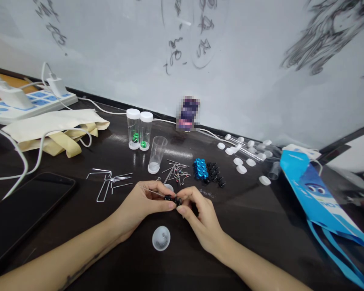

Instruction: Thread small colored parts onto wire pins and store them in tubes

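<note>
My left hand [153,198] pinches small black spool-like parts [169,198] together with a thin metal rod that runs back under the fingers. My right hand [197,208] is closed at the other end of these black parts, thumb and forefinger on the end one. Whether the rod passes through them I cannot tell. Just below the hands stands a small whitish cup [161,238] with tiny dark bits inside. Beyond the fingers lie a heap of thin metal pins [176,171], a cluster of blue metal parts [201,169] and more black parts [214,173].
An uncapped clear tube [158,153] stands near two white-capped tubes [139,129] holding green parts. Bent metal wires [112,180] and a phone [30,214] lie left. White caps [241,165] and a blue bag [315,190] are right. A power strip [36,101] sits back left.
</note>
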The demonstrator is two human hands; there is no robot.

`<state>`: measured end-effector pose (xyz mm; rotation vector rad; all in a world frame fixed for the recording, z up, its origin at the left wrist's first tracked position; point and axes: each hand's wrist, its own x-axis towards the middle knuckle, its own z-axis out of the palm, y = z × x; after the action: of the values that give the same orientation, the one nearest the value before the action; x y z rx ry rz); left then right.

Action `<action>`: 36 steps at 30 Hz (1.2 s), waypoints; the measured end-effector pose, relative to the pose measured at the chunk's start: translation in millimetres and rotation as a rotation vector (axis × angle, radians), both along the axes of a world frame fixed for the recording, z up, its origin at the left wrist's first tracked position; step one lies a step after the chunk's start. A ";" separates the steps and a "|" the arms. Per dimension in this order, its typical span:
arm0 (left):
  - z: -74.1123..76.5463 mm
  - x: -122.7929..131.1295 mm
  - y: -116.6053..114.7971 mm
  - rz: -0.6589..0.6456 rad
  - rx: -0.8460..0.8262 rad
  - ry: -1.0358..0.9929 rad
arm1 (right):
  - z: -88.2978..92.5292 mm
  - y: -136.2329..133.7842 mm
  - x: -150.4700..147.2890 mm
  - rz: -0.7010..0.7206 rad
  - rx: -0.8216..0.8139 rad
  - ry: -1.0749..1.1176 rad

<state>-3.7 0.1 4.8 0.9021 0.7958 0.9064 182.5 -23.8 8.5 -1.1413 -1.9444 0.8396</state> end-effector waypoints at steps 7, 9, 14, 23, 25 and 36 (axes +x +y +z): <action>-1.9 0.1 0.8 0.011 0.015 -0.005 | 2.0 -0.5 -1.0 0.004 0.028 -0.105; -1.9 -0.2 0.7 0.014 0.011 -0.006 | 1.6 -0.2 -1.0 0.010 0.054 -0.103; -1.1 0.0 0.0 0.014 0.009 -0.013 | -1.4 0.3 -0.5 0.016 0.123 -0.026; 0.4 0.3 0.6 0.002 0.017 -0.024 | -0.2 2.3 -0.4 0.022 0.080 -0.042; 0.4 0.0 1.0 0.001 0.023 -0.020 | -0.6 2.5 -0.4 0.008 0.091 -0.013; -2.1 -0.4 0.5 -0.006 0.034 -0.015 | -1.5 3.1 -0.4 0.001 0.070 0.011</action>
<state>-4.1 0.5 2.7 0.9258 0.7666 0.9222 182.1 -20.7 7.0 -1.0922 -1.9504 0.7709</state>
